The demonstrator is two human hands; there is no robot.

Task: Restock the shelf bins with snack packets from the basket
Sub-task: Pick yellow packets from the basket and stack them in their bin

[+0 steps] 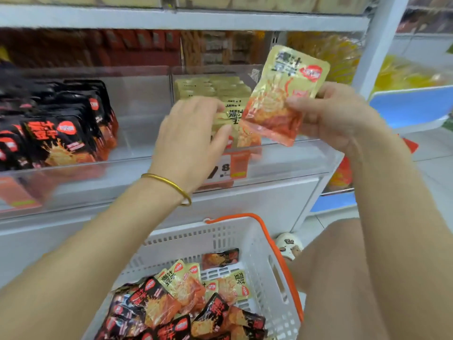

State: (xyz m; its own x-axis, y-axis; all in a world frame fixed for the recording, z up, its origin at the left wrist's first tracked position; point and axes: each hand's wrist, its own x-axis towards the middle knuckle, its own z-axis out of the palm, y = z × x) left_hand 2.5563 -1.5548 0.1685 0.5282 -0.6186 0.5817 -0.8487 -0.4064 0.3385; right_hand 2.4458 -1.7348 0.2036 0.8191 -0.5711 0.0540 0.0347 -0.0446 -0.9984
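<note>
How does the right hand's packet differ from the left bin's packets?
Held packet is gold; left-bin packets are black. Held packet is gripped aloft, tilted, by the right hand; left-bin packets stand in rows. Both carry a red logo and orange base.

Single head-worn wide-angle view, facing forward and down, close on shelf bins (pixel 137 99) and basket (pixel 257 246)

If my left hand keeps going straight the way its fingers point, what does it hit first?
The row of yellow snack packets in the clear shelf bin; the left hand looks almost on the front one, though blur hides contact.
</note>
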